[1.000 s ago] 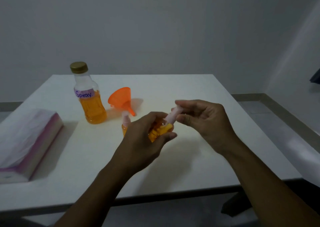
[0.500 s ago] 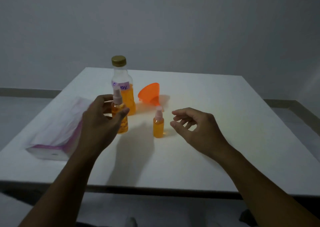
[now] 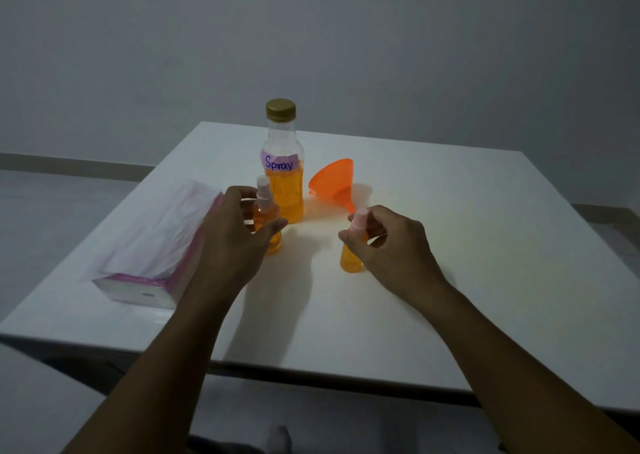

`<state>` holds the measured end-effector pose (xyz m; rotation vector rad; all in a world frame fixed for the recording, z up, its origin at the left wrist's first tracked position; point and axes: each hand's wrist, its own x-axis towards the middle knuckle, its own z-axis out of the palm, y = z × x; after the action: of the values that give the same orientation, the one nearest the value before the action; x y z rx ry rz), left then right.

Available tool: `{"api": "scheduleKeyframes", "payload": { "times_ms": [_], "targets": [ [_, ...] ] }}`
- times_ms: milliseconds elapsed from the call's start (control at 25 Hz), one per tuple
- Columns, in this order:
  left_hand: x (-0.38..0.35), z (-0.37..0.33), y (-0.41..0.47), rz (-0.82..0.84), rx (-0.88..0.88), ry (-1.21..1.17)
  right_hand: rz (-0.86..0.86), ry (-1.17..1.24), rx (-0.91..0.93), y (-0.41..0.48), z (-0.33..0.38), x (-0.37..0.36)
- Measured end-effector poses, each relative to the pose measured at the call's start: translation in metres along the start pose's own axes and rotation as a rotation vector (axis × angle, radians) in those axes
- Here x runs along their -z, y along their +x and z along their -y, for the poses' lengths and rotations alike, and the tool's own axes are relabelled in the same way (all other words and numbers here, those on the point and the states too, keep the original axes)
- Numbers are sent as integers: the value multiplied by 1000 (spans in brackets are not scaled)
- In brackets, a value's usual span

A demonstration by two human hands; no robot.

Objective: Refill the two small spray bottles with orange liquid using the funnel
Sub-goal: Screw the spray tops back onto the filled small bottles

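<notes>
Tabletop [image 3: 450, 263], white and square, carried everything in dim light. Toward its far edge stood a large clear bottle [image 3: 282, 190] with a gold cap and a label reading "Spray", about half full of orange liquid. Just to its right an orange funnel [image 3: 332, 180] lay on its side, spout pointing toward the near right. The left hand [image 3: 232, 239] curled round the left spray bottle [image 3: 266, 211], thumb across its front; the bottle stood upright just in front of the large one, partly hidden by the hand. The right hand [image 3: 391, 245] pinched the pink cap of the right spray bottle [image 3: 351, 261], which stood upright near the middle, its neck covered by the fingers. Both small bottles held orange liquid. A pink-edged tissue pack [image 3: 156, 245] lay along the left edge, just beside the left hand, and the funnel's spout ended near the right bottle's cap
</notes>
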<state>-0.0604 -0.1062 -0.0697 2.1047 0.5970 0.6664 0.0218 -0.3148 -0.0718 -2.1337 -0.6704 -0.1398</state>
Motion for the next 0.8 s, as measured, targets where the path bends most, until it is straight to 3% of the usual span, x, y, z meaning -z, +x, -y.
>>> {"api": "scheduleKeyframes", "payload": {
  "times_ms": [80,200,280,320,440,520,800],
  "targets": [
    [2,-2,-3,-35,-80,77,-8,9,-18,0,0,4],
    [3,-18,-16,-181,-502,178,-17,45,-47,-3,0,18],
    [-8,-32,-31,-88,-688,137,-37,95,-67,-6,1,30],
    [-18,-39,-40,42,-668,89,-58,136,-79,-7,3,36],
    [-55,-57,-63,385,-375,-88,-130,176,-100,-15,7,53],
    [-74,-62,-69,394,-343,-118,-151,157,-85,-22,7,63],
    [-105,-71,-72,362,-522,-7,-120,47,-104,-27,-9,99]
  ]
}}
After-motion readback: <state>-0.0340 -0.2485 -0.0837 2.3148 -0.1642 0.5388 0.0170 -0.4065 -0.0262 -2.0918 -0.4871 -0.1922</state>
